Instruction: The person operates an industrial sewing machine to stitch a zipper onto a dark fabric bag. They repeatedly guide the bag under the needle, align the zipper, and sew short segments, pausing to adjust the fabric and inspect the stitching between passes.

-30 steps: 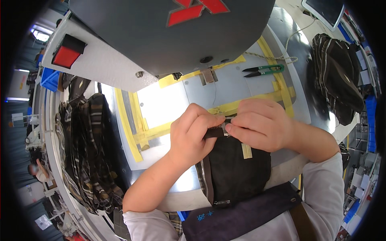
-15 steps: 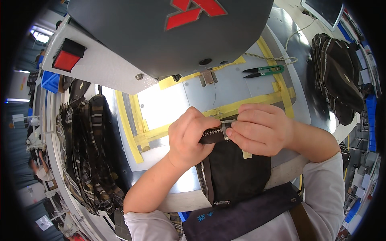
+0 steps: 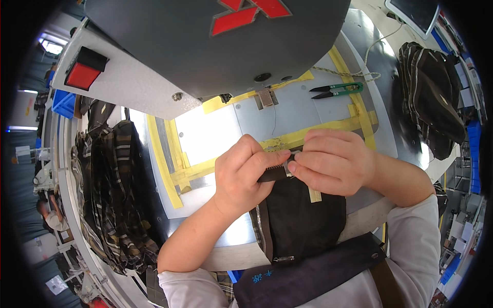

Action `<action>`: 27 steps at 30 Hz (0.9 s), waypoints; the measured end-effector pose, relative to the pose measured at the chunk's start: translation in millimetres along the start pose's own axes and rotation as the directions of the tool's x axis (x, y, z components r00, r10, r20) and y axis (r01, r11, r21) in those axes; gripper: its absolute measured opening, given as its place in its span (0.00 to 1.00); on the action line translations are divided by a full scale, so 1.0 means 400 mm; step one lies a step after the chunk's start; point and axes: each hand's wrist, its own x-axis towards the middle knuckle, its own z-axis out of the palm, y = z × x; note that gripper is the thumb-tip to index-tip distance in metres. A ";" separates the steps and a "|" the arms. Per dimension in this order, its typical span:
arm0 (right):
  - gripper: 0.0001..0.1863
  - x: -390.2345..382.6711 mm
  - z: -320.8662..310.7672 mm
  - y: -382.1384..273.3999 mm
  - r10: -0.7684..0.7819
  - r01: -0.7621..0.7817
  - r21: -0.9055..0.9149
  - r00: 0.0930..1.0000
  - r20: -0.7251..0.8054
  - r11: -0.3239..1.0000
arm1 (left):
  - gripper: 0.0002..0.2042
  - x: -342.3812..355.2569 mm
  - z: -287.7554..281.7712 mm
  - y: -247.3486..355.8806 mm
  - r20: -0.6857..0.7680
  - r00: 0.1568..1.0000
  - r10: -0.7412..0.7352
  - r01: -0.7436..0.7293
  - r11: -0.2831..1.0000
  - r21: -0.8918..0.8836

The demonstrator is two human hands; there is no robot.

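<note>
A dark brown fabric piece with a metal-toothed zipper [image 3: 273,175] spans the gap between my two hands. My left hand [image 3: 239,177] is closed, gripping the zipper's left part with thumb and forefinger. Close beside it, my right hand [image 3: 336,163] pinches the right end of the same strip, fingers curled. A small pale patch shows between the fingertips; its details are hidden. Below hangs the dark fabric body [image 3: 305,218], with another zipper [image 3: 260,226] along its left edge. A bit of yellow tape [image 3: 315,195] sticks out under my right hand.
A grey machine head [image 3: 215,46] looms above my hands, over a metal plate edged with yellow tape [image 3: 308,132]. Green-handled thread snips [image 3: 341,90] lie on the plate. Plaid fabric pieces [image 3: 110,190] are heaped at left; dark zippered pieces [image 3: 431,100] are stacked at right.
My left thumb has slid right along the zipper, toward my right fingertips, covering more of its teeth. My right hand has shifted up slightly. Both keep their hold.
</note>
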 end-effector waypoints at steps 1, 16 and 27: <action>0.05 0.002 -0.004 -0.001 0.100 -0.103 0.062 0.994 0.051 0.993 | 0.16 0.000 -0.001 0.000 0.009 1.000 -0.013 0.013 1.000 -0.002; 0.10 0.013 0.004 0.022 0.746 -0.855 0.359 0.507 0.431 0.374 | 0.11 0.030 -0.026 0.006 0.466 0.629 -0.622 0.772 0.569 -0.283; 0.11 0.023 0.000 0.027 0.738 -0.888 0.347 0.447 0.506 0.301 | 0.10 0.029 -0.029 -0.004 0.448 0.711 -0.542 0.682 0.686 -0.254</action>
